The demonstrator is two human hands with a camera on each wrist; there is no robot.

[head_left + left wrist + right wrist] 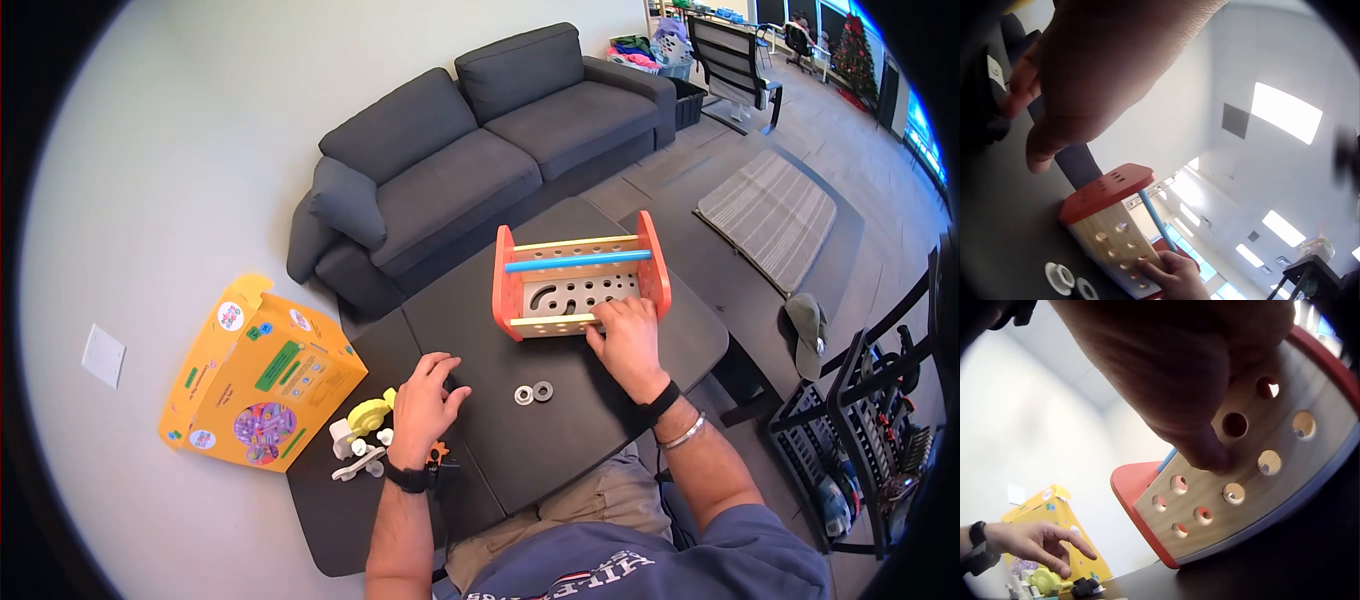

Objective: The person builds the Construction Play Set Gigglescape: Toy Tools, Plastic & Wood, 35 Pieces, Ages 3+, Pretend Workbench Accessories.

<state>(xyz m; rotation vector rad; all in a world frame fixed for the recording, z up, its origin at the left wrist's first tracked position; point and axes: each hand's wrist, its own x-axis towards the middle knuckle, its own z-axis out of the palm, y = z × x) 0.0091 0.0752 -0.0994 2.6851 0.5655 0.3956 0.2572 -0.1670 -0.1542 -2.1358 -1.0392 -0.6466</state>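
A toy wooden toolbox with red end panels, a blue handle bar and round holes stands on the dark table. My right hand grips its front panel, thumb on the outer face and fingers over the top edge. Over at the table's left, my left hand hovers with fingers spread and holds nothing. Beside it lie a yellow-green toy piece and several white pieces. A black piece shows near its fingertips in the left wrist view. A white ring and a grey ring lie between my hands.
A yellow box stands at the table's left end against the wall. Behind the table is a grey sofa. To the right are a bench with a striped mat, a cap and a black rack.
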